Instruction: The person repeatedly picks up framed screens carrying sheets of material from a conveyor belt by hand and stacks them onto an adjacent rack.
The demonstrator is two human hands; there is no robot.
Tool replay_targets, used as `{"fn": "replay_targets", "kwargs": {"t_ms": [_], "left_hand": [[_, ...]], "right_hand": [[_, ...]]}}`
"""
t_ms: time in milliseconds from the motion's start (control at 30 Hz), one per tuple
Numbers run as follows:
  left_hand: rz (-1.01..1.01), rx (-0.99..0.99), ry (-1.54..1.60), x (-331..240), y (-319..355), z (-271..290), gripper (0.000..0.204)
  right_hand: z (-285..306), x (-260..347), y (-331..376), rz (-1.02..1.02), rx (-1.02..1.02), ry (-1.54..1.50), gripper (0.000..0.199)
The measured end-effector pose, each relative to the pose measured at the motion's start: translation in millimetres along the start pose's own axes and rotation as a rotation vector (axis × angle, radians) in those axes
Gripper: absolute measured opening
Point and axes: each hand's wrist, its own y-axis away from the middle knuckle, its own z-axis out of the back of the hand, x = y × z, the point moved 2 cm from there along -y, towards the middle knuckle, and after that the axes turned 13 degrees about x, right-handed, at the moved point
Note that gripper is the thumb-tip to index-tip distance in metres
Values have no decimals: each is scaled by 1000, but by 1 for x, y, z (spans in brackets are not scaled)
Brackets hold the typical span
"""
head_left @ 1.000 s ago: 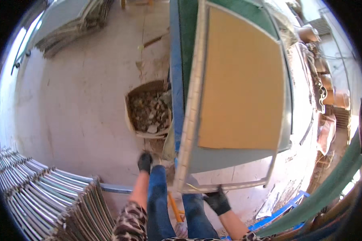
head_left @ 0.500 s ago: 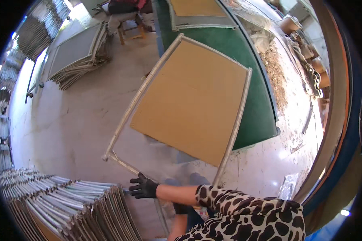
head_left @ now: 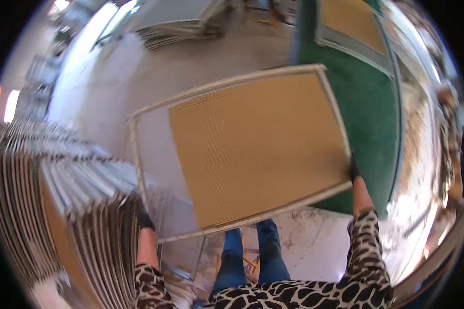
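Observation:
A wide framed screen (head_left: 232,227) with pale rails hangs level in front of me. Its panel is mostly a tan sheet (head_left: 258,144); the strip at its left end is see-through mesh (head_left: 157,139). My left hand (head_left: 145,218), in a black glove, is closed round the left end rail near the front corner. At the opposite end my right hand (head_left: 353,168), gloved too, grips the rail close to the right front corner. The frame hides parts of the fingers of both hands.
To my left stands a dense row of upright frames (head_left: 93,190). A green-topped table (head_left: 361,98) runs along the right, bearing another tan-panelled frame (head_left: 348,23). A pile of flat frames (head_left: 183,31) lies at the far left. Brown debris (head_left: 415,139) covers ground beyond the table.
The framed screen has turned from slanting to lying crosswise before me. My right hand now grips its right end; my left hand holds its left end. My view has shifted left.

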Motion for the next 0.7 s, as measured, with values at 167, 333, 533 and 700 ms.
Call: {"fn": "replay_targets", "kwargs": {"t_ms": [167, 333, 533, 700], "left_hand": [[-79, -233, -167, -84, 31, -90, 42], [-274, -199, -174, -141, 103, -62, 43], [-489, -273, 103, -232, 172, -35, 46], [-693, -523, 55, -234, 224, 7, 44]], "right_hand": [[93, -99, 30, 127, -125, -718, 56], [215, -20, 80, 381, -39, -1055, 61], [350, 133, 188, 478, -207, -828, 58], [357, 290, 246, 667, 47, -960, 70]]}}
